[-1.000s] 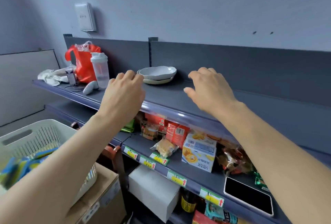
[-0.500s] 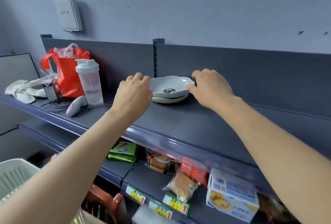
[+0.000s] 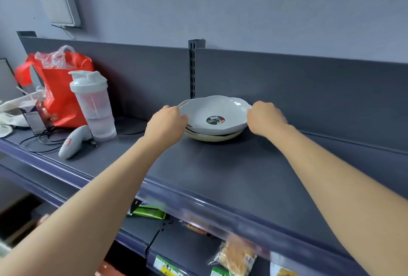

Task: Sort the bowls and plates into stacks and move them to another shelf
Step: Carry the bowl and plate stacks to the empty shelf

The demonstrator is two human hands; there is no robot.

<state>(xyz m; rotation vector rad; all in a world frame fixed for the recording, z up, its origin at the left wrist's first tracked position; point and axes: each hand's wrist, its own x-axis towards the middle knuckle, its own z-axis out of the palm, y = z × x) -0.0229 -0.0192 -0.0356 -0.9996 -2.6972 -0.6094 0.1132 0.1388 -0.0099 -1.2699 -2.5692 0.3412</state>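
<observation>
Nearest, snack packets (image 3: 236, 258) on the lower shelf are cut off, their price tags too blurred to read. On the grey upper shelf (image 3: 220, 176), my left hand (image 3: 166, 121) and right hand (image 3: 266, 119) curl round opposite rims of the white scalloped bowl (image 3: 212, 108), which tops a small stack. The dishes beneath are mostly hidden. The writing on its round black sticker (image 3: 215, 120) is unreadable. Further left stand a shaker bottle (image 3: 93, 103) and a red bag (image 3: 64, 90).

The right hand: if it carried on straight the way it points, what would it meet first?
The white bowl: the right hand grips its right rim, pointing inward at it. Behind lies the shelf's back panel, though depth is unclear.
</observation>
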